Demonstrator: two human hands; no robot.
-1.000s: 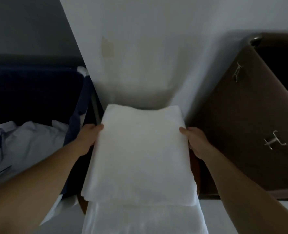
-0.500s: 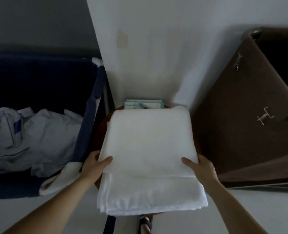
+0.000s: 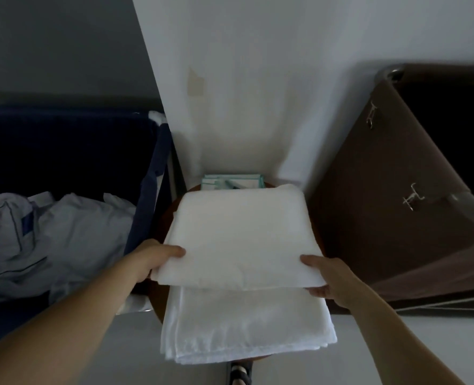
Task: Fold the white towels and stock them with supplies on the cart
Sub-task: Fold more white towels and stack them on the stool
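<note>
As left hand (image 3: 158,259) and right hand (image 3: 328,279) pinch it, top towel (image 3: 241,237) over lower towel (image 3: 244,326)

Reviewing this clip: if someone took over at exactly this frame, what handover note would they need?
Left hand: grips the near left corner of the top folded towel, thumb on top.
Right hand: grips its near right corner likewise.
Things: that towel lies over a second folded towel on the round brown surface; teal-edged packets sit behind, by the wall.
Done: two towels folded and stacked; whether the top one is fully set down cannot be told.
Left: probably let go, square the stack, then add supplies.
</note>
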